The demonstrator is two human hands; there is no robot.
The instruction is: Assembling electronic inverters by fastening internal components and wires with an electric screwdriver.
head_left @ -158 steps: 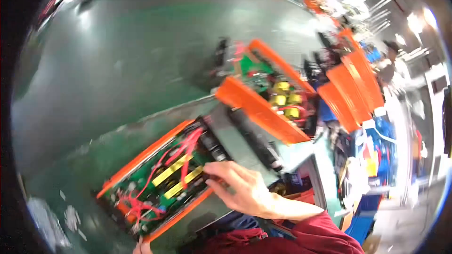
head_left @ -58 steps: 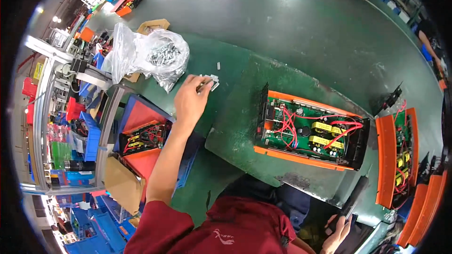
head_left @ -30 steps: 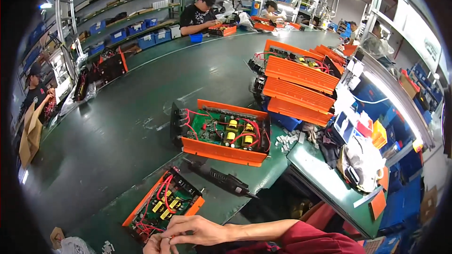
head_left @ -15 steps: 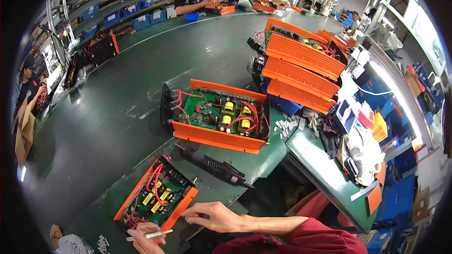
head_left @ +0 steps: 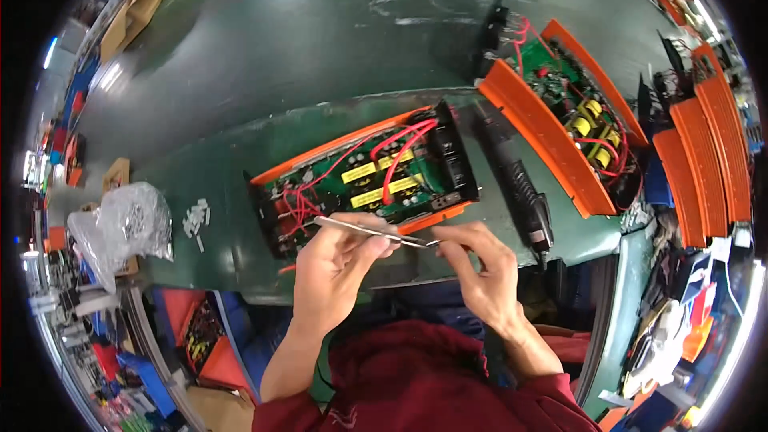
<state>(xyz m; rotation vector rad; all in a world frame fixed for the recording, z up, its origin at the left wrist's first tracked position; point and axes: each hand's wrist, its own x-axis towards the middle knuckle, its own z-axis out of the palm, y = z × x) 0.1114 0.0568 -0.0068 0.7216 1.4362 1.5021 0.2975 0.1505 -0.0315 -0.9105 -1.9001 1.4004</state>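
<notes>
One slim metallic tool (head_left: 370,230); one black electric screwdriver (head_left: 516,184) between two open orange-sided electronics chassis (head_left: 364,180); at least three stacked chassis (head_left: 688,168) at right; one clear plastic bag (head_left: 132,224).

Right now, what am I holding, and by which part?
Your left hand grips a thin metal tool around its middle. Its tip is at your right hand; whether that hand holds anything can't be told.

This was an electronics assembly workshop: a green bench (head_left: 240,48) held an open orange case (head_left: 336,146) with a circuit board (head_left: 428,176) inside, a similar case (head_left: 534,144) beside a black power screwdriver (head_left: 518,186), a pile of small pieces (head_left: 194,220) and, at the right, stacked orange cases (head_left: 698,160).
</notes>
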